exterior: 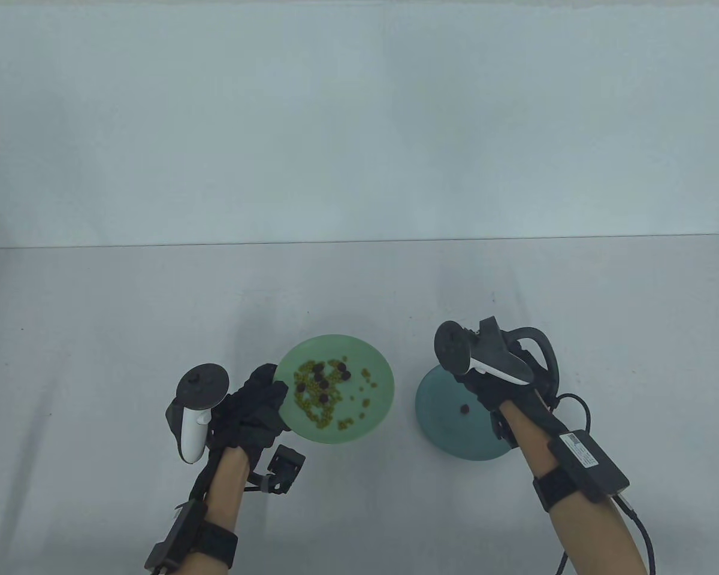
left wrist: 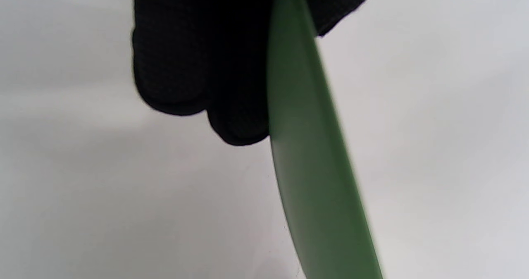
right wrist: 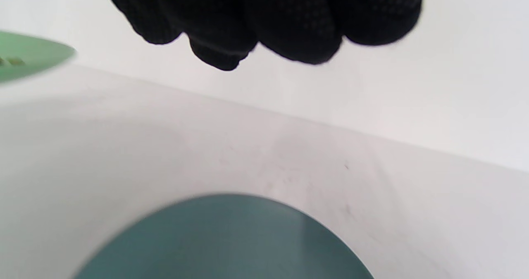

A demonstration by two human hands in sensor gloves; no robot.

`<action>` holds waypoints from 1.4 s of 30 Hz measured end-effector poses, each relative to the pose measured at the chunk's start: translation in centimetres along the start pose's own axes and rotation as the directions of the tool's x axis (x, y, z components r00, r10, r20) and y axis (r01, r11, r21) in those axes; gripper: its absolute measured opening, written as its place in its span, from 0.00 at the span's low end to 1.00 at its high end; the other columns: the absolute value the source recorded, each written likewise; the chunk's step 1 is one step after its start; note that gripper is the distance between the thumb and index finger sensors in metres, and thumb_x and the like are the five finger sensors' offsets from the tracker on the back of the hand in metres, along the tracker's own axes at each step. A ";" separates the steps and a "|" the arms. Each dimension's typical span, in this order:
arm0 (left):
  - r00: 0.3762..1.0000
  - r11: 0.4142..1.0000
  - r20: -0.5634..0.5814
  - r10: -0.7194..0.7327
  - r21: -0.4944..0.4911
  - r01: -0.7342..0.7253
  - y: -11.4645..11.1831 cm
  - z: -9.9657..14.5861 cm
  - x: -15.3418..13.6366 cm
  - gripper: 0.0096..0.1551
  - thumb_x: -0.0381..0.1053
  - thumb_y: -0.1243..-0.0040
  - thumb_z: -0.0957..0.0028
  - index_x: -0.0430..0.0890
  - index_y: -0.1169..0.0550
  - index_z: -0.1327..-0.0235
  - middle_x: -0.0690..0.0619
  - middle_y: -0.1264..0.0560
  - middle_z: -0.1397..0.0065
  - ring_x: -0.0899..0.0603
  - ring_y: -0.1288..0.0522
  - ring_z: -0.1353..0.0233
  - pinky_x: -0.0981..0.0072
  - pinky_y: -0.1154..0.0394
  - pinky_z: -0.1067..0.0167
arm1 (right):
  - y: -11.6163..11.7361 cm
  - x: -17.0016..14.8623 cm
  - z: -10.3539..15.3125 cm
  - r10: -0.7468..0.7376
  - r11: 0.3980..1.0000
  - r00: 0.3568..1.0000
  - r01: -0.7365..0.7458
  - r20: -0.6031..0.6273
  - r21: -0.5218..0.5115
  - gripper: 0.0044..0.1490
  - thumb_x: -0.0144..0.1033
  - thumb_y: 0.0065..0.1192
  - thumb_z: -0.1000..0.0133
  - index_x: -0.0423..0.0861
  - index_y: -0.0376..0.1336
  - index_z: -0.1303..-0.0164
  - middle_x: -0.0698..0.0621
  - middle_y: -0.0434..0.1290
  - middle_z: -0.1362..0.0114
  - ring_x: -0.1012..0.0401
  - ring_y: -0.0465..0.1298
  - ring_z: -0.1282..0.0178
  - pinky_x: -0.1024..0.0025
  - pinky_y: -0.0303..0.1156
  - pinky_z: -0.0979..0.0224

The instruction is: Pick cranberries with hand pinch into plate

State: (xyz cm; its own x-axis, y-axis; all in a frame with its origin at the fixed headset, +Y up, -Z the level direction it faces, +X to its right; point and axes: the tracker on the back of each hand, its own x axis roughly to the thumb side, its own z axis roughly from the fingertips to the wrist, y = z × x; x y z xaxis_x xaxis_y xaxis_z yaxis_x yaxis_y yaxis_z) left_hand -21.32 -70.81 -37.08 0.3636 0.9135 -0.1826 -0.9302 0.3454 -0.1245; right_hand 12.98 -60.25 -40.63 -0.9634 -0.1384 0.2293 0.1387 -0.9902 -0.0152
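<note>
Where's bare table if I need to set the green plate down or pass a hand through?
Bare table runs behind both plates to the far edge, left of the left hand, and right of the right hand. Crowded: the narrow gap between green plate and teal plate, and the near edge, taken by forearms and cables.

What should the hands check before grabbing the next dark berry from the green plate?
1. Green plate steadied: ok, the left hand grips its near-left rim.
2. Cranberries left to pick: ok, several dark ones sit among the green beans.
3. Teal plate ready: ok, it lies on the table to the right with one cranberry in it.
4. Right hand free: cannot tell; it is over the teal plate with curled fingers, and whether they hold anything is hidden.
5. Path between the plates: ok, only bare table there.
</note>
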 end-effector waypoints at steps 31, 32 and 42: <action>1.000 1.000 0.012 -0.014 -0.016 0.014 -0.5 -0.1 0.2 0.33 0.42 0.47 0.37 0.31 0.40 0.22 0.39 0.25 0.35 0.45 0.12 0.50 0.59 0.14 0.49 | 1.2 12.3 -3.6 0.082 0.994 0.973 -0.095 0.216 0.047 0.33 0.58 0.57 0.42 0.48 0.71 0.35 0.63 0.78 0.64 0.67 0.80 0.66 0.68 0.80 0.54; 1.000 1.000 0.012 -0.014 -0.016 0.014 -0.5 -0.1 0.2 0.34 0.42 0.47 0.37 0.31 0.40 0.22 0.39 0.25 0.35 0.45 0.12 0.50 0.59 0.15 0.49 | 1.2 12.3 -3.6 0.084 0.994 0.973 -0.096 0.216 0.046 0.33 0.58 0.57 0.42 0.48 0.71 0.35 0.63 0.78 0.64 0.68 0.80 0.66 0.68 0.81 0.54; 1.000 1.000 0.017 -0.003 -0.023 0.003 -0.5 -0.1 0.3 0.34 0.42 0.47 0.38 0.31 0.40 0.22 0.38 0.25 0.35 0.45 0.12 0.50 0.58 0.14 0.49 | 1.6 13.0 -3.5 0.127 0.990 0.965 -0.137 0.227 0.026 0.31 0.56 0.59 0.42 0.48 0.71 0.37 0.64 0.78 0.65 0.68 0.80 0.67 0.68 0.81 0.55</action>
State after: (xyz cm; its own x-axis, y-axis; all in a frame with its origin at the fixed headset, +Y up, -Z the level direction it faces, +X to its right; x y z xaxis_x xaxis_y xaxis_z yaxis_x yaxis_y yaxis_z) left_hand -20.75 -70.71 -37.16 0.3654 0.9160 -0.1657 -0.9276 0.3433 -0.1474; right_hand -0.13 -63.66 -41.05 -0.8603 -0.2559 0.4409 0.2749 -0.9612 -0.0214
